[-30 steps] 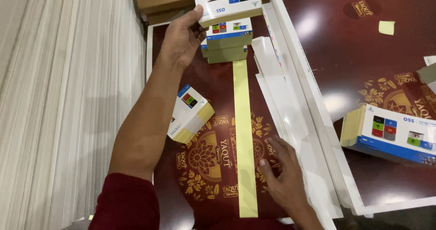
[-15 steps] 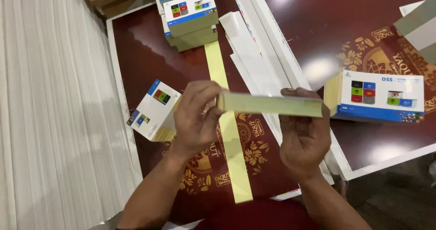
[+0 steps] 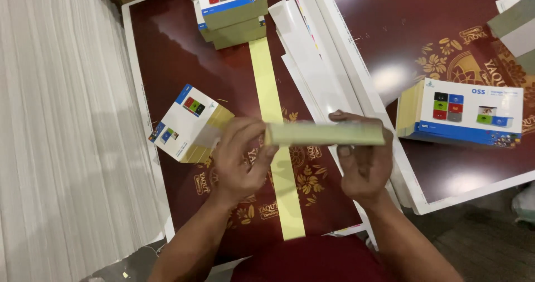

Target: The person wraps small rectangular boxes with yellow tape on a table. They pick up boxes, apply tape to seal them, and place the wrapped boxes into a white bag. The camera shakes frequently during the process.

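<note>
Two hands, left hand (image 3: 239,159) and right hand (image 3: 362,165), pinch a pale-green card stack (image 3: 325,133) level by its ends.

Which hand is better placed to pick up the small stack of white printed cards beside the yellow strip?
Left. The left hand lies right beside the small stack of white printed cards; the right hand, gripping the pale green bundle too, sits across the yellow strip.

Both hands are gripping a flat stack of pale cards (image 3: 326,133) edge-on: left hand (image 3: 239,159) at its 9 o'clock end, right hand (image 3: 362,162) at 3. Yellow strip (image 3: 276,142) is lying beneath on the maroon sheet (image 3: 173,64); a printed stack (image 3: 189,123) is sitting at 9 o'clock of the left hand.
</note>
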